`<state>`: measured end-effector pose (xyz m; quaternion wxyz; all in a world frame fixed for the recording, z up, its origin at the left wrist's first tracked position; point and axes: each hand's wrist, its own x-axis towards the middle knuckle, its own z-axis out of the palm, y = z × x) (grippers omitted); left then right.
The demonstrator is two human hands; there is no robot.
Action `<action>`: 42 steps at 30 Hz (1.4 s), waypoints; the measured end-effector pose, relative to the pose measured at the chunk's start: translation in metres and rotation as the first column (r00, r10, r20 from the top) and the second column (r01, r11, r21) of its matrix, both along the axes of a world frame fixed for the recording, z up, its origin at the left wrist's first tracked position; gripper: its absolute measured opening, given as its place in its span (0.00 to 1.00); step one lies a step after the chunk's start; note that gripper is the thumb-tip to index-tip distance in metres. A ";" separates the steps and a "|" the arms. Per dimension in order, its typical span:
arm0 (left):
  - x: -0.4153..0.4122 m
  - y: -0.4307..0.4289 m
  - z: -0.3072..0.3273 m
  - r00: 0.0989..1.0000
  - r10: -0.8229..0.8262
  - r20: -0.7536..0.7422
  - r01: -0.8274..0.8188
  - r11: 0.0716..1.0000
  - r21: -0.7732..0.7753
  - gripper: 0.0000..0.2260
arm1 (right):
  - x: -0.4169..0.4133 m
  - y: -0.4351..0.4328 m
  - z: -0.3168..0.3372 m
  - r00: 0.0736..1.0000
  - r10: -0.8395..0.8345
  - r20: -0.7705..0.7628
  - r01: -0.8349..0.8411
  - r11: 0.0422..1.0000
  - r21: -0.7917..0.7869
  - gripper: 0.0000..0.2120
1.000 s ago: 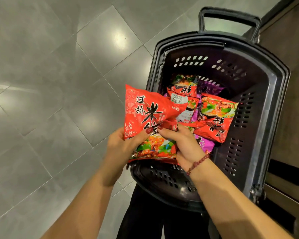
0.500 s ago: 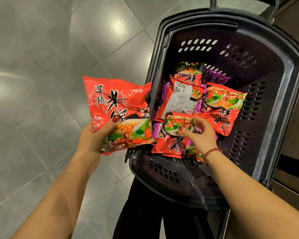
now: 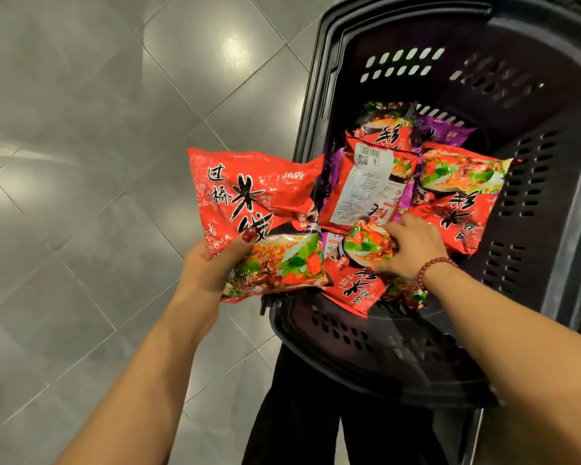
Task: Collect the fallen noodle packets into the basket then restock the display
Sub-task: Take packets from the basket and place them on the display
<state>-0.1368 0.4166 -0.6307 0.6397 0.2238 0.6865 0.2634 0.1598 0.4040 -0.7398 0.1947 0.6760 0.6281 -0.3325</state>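
Left hand (image 3: 212, 266) grips red noodle packet (image 3: 255, 209) at lower edge, thumb on front, centre-left of frame, outside black basket (image 3: 311, 129). Right hand (image 3: 406, 246) fingers curl round second red packet (image 3: 359, 263) inside basket, atop other packets (image 3: 366, 182). Grey tiled floor (image 3: 81, 129) left.

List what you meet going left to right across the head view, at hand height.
Tiled floor → left hand gripping the held packet → basket packet gripped by the right hand → far-right red packet → basket, its slotted side wall.
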 end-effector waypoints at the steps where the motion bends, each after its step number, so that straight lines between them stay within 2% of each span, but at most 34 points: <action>1: 0.001 0.000 0.000 1.000 0.015 -0.004 -0.015 1.000 -0.012 0.29 | 0.002 -0.003 0.002 0.999 -0.032 -0.031 0.031 1.000 -0.001 0.35; 4: 0.005 -0.001 0.005 0.999 0.037 0.004 -0.037 0.999 -0.038 0.20 | 0.001 -0.013 0.019 0.933 -0.292 -0.209 0.277 0.956 -0.097 0.30; 7: 0.009 -0.002 0.017 0.999 0.045 -0.013 -0.046 0.998 -0.050 0.10 | 0.002 -0.022 0.048 0.848 -0.477 -0.232 0.454 0.879 -0.149 0.32; 10: 0.013 -0.003 0.042 0.999 0.012 -0.048 -0.015 0.997 -0.073 0.10 | 0.005 -0.027 0.087 0.707 -0.637 -0.308 0.634 0.764 -0.122 0.34; 12: 0.018 0.000 0.066 0.998 -0.002 -0.058 -0.003 0.997 -0.080 0.12 | 0.009 -0.029 0.125 0.508 -0.736 -0.448 0.783 0.611 -0.116 0.24; 14: 0.022 0.002 0.086 0.998 0.005 -0.065 -0.010 0.997 -0.071 0.11 | 0.011 -0.035 0.155 0.275 -0.790 -0.548 0.888 0.427 -0.171 0.20; 15: 0.024 0.005 0.101 0.998 -0.005 -0.062 0.001 0.998 -0.065 0.10 | 0.011 -0.038 0.177 0.129 -0.788 -0.601 0.922 0.319 -0.221 0.22; 17: 0.031 0.008 0.138 0.998 -0.042 -0.048 0.039 0.998 -0.052 0.09 | 0.011 -0.043 0.222 -0.188 -0.721 -0.667 0.931 0.085 -0.354 0.32; 18: 0.035 0.011 0.158 0.998 -0.060 -0.036 0.059 0.998 -0.034 0.08 | 0.010 -0.047 0.245 -0.307 -0.659 -0.687 0.912 0.003 -0.410 0.36; 20: 0.040 0.018 0.194 0.997 -0.082 -0.012 0.082 0.997 0.002 0.07 | 0.008 -0.055 0.293 -0.469 -0.517 -0.716 0.859 -0.079 -0.506 0.33; 21: 0.042 0.021 0.210 0.995 -0.100 0.000 0.100 0.995 0.021 0.09 | 0.006 -0.060 0.316 -0.506 -0.475 -0.720 0.841 -0.088 -0.533 0.32; 22: 0.046 0.023 0.227 0.992 -0.124 0.007 0.124 0.991 0.042 0.11 | 0.006 -0.066 0.337 -0.513 -0.454 -0.728 0.838 -0.081 -0.540 0.34; 24: 0.055 0.027 0.259 0.979 -0.204 0.012 0.202 0.976 0.084 0.13 | 0.006 -0.079 0.373 -0.508 -0.393 -0.767 0.848 -0.071 -0.525 0.48; 26: 0.067 0.028 0.289 0.964 -0.263 0.026 0.259 0.958 0.120 0.09 | 0.004 -0.089 0.408 -0.509 -0.306 -0.804 0.858 -0.114 -0.500 0.55; 27: 0.074 0.027 0.302 0.955 -0.292 0.046 0.283 0.949 0.142 0.09 | 0.003 -0.093 0.426 -0.508 -0.264 -0.820 0.861 -0.140 -0.488 0.54; 30: 0.101 0.020 0.345 0.910 -0.400 0.106 0.378 0.908 0.182 0.16 | 0.000 -0.108 0.473 -0.506 -0.126 -0.853 0.855 -0.199 -0.478 0.41; 32: 0.118 0.014 0.368 0.890 -0.432 0.145 0.400 0.893 0.206 0.17 | 0.001 -0.122 0.497 -0.518 -0.032 -0.855 0.833 -0.245 -0.495 0.39; 35: 0.145 0.000 0.399 0.844 -0.509 0.168 0.463 0.850 0.250 0.25 | 0.004 -0.150 0.530 -0.528 0.091 -0.845 0.807 -0.257 -0.532 0.38; 38: 0.170 -0.017 0.429 0.798 -0.569 0.202 0.505 0.812 0.291 0.14 | 0.012 -0.186 0.556 -0.470 0.152 -0.870 0.825 -0.274 -0.494 0.33; 39: 0.176 -0.023 0.438 0.772 -0.602 0.204 0.536 0.789 0.301 0.14 | 0.016 -0.199 0.563 -0.444 0.163 -0.881 0.832 -0.290 -0.473 0.31; 42: 0.198 -0.045 0.456 0.679 -0.711 0.183 0.616 0.686 0.387 0.30 | 0.025 -0.244 0.577 -0.381 0.135 -0.915 0.832 -0.383 -0.402 0.30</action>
